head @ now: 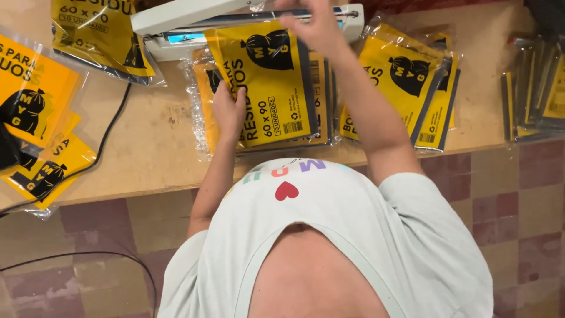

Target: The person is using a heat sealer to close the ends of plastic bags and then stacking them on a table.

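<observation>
Left hand (228,112) closed on the near-left edge of a flat yellow-and-black plastic packet of folded bags (265,82), thumb on top, fingers tucked beneath. Packet lying on the pale wooden desk (147,147), far end slipped under the raised arm of a white bar-type heat sealer (194,17), resting over more of the same packets. Right hand (315,23) up at the far edge, fingers bent over the sealer arm or the packet's top edge; grip there blurred, so impossible to tell whether holding anything. Likely light, thin and floppy, with a slick clear film prone to sliding on the stack below; best pinched at a side edge or corner, flat between thumb and fingers, as done now. Another stack of yellow packets (412,82) just to the right, more at far left (35,118), a black cable (109,132) trailing across the desk. Sealer's far part cut off by the frame, its jaw line hidden behind the right hand; clear-wrapped bundles at the right edge (532,88) too dim to make out.
</observation>
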